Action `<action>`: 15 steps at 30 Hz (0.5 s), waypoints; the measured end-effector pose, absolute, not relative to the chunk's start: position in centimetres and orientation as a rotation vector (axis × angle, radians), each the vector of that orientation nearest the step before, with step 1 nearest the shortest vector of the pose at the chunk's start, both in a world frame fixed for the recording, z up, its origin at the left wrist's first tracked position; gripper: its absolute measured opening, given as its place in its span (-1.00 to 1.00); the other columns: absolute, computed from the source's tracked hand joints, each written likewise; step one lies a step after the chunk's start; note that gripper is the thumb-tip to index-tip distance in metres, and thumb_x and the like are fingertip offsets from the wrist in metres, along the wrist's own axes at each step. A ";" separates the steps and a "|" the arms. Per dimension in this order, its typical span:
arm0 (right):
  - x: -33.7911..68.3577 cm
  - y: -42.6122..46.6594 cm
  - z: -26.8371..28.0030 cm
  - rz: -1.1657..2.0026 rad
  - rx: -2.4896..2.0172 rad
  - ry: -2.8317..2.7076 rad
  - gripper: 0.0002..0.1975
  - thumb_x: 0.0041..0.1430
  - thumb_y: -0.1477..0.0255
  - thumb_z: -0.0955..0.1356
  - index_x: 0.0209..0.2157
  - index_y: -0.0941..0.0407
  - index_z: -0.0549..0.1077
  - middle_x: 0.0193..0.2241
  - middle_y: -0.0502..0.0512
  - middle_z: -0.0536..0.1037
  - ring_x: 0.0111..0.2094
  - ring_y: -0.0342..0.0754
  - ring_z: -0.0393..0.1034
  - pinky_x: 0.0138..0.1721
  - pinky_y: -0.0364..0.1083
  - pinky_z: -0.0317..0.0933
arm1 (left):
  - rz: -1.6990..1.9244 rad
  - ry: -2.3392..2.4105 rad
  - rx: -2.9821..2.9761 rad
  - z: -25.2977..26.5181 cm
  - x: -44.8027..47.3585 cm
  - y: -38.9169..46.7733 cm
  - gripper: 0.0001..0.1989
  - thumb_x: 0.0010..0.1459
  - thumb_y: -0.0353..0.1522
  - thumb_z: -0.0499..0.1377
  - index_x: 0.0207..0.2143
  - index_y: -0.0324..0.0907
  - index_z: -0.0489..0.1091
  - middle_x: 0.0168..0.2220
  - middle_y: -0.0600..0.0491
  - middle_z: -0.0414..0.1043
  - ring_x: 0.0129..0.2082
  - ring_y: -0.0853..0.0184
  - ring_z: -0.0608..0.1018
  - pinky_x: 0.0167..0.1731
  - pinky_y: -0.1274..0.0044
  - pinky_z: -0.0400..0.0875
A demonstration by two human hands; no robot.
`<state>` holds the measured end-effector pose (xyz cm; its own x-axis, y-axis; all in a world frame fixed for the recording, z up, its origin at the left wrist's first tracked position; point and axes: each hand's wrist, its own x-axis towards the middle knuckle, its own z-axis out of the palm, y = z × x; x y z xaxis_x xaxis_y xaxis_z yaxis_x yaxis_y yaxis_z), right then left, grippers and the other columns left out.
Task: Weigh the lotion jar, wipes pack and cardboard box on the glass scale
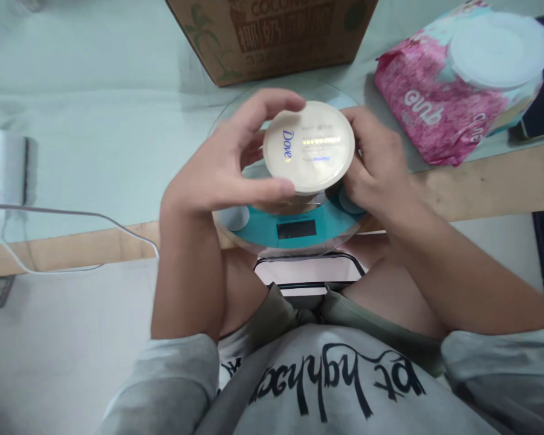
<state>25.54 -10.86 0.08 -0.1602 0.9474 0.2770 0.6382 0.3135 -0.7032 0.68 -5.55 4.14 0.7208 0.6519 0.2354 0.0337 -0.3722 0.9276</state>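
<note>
Between my two hands is a round, cream-coloured Dove jar, its printed lid facing up toward me. My left hand curves around the jar's left side, thumb at the near edge and fingers at the far edge. On the other side my right hand grips the jar's right edge, with some fingers hidden beneath it. Below the jar lies a round glass kitchen scale with a blue-green front and a dark display. The jar is held above the scale, and its underside is hidden.
A cardboard box stands behind the scale. At the right are a pink packet, a white round lid on top of it, and a dark flat object. A white box and a cable lie left.
</note>
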 end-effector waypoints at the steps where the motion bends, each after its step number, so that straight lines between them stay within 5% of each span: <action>1: 25.5 -10.9 0.1 0.558 -1.412 -1.892 -0.68 0.34 0.41 0.24 0.08 -0.05 0.38 -0.02 0.07 0.58 -0.02 0.00 0.48 0.03 0.03 0.38 | 0.627 0.532 1.959 5.0 0.9 -6.1 -0.14 0.06 0.04 0.47 0.29 -0.07 0.27 0.31 -0.10 0.32 0.23 0.04 0.47 0.15 0.23 0.56; 6: 25.3 -11.0 0.3 0.495 -1.442 -1.907 -0.67 0.29 0.45 0.23 0.05 -0.04 0.40 -0.03 0.07 0.58 -0.02 0.00 0.49 0.00 0.02 0.41 | 0.640 0.542 2.382 5.1 1.8 -6.4 -0.15 0.19 0.01 0.40 0.38 -0.05 0.17 0.40 -0.06 0.24 0.41 0.06 0.33 0.42 0.20 0.33; 11: 25.0 -11.0 0.2 0.511 -1.467 -1.874 -0.67 0.26 0.47 0.24 0.05 0.00 0.39 -0.03 0.09 0.59 -0.05 -0.03 0.52 0.03 0.02 0.45 | 0.932 0.422 2.398 2.0 0.9 -3.8 -0.01 0.12 0.11 0.40 0.44 -0.04 0.09 0.41 -0.02 0.21 0.39 0.05 0.38 0.42 0.28 0.38; 15: 24.7 -11.1 -0.2 0.571 -1.471 -1.827 -0.67 0.28 0.44 0.25 0.07 -0.03 0.36 -0.04 0.05 0.61 -0.08 -0.07 0.54 0.04 0.01 0.47 | 1.201 0.484 2.417 2.4 -1.5 -3.1 -0.16 0.31 0.05 0.29 0.44 -0.10 0.06 0.43 0.03 0.16 0.25 0.26 0.48 0.33 0.49 0.47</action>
<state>24.68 -11.08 -0.24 -0.0980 0.9629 0.2515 0.6481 0.2535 -0.7181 -1.53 -3.06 2.36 0.5717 0.4693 0.6729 0.1284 -0.8613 0.4916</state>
